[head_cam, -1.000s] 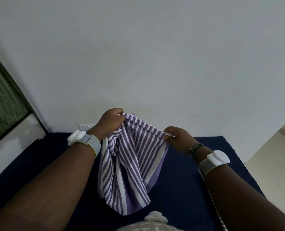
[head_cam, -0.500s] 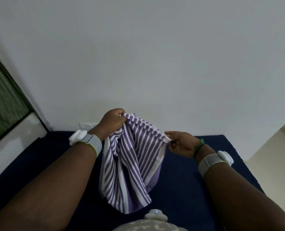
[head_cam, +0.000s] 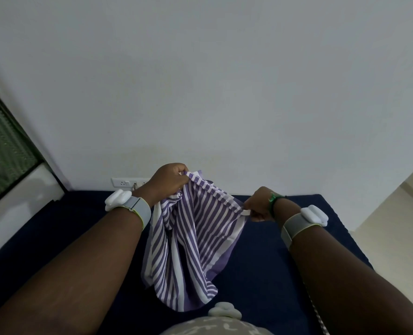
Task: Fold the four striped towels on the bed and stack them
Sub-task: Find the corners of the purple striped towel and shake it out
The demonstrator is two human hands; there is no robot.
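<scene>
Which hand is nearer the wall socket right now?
Left. The left hand grips the towel just right of the wall socket; the right hand pinches the towel's other corner, farther right.

Both arms raised forward, left hand (head_cam: 170,180) and right hand (head_cam: 261,206) pinching

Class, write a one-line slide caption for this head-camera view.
Left hand and right hand hold a purple-and-white striped cloth towel by its top edge above the dark blue bed.
</scene>
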